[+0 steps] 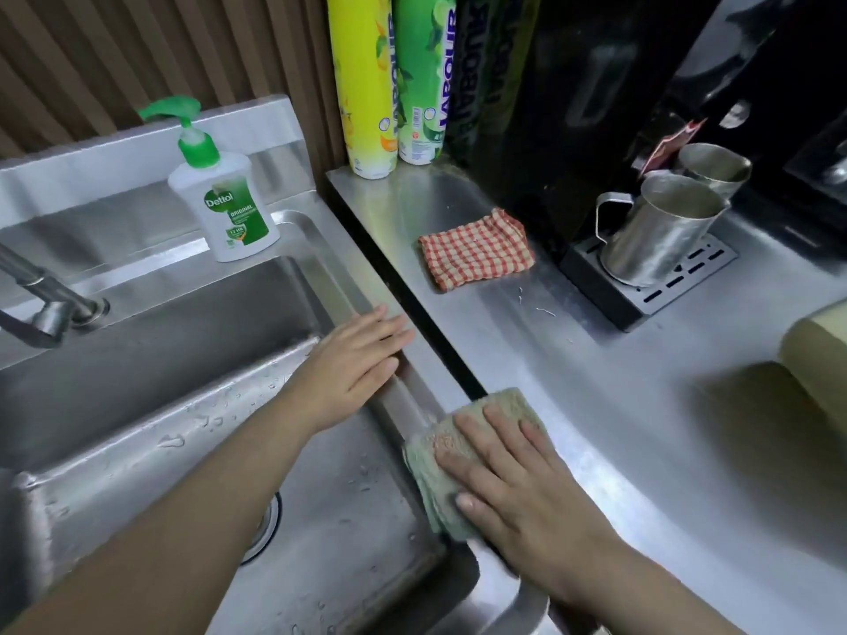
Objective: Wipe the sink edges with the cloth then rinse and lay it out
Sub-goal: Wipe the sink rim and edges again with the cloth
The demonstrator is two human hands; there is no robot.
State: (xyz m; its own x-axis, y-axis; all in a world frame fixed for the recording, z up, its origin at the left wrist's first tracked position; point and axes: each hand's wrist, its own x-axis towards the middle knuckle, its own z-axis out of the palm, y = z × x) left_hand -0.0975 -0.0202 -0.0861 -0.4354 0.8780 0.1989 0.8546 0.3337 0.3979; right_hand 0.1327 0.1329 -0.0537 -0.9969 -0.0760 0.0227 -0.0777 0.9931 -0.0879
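A folded pale green cloth (440,465) lies on the right edge of the steel sink (403,396), partly hanging over the basin wall. My right hand (518,488) presses flat on top of it with the fingers straight and spread. Farther along the same edge, my left hand (353,368) rests flat with straight fingers and holds nothing. The basin (151,405) below is wet with droplets, and its drain is partly hidden by my left forearm.
A tap (46,304) stands at the sink's back left, a Dettol pump bottle (220,199) at its back rim. On the steel counter (618,405) lie a red checked cloth (479,249), spray cans (389,80), and metal mugs (660,226) on a dispenser tray.
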